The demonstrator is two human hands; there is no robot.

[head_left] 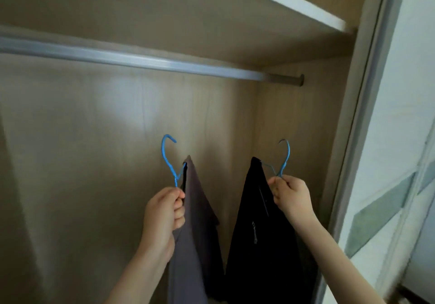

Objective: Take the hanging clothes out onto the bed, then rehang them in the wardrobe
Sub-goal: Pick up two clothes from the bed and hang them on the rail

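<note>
Both hands up inside the wardrobe [70, 139]: my left grip [164, 209] pinches a blue hanger [168, 160] carrying a grey garment [197, 221], my right grip [290, 196] pinches another hanger [283, 160] with a black garment [256, 233], both hooks below the rail [141, 60].

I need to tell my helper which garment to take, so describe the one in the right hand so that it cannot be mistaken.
Look inside the open wardrobe, below the bare metal rail that runs across it. Two garments are held up there on blue wire hangers, and the right hand pinches the hanger nearer the sliding door. Its garment is black with a thin zip line, while the grey garment beside it is plain.
</note>
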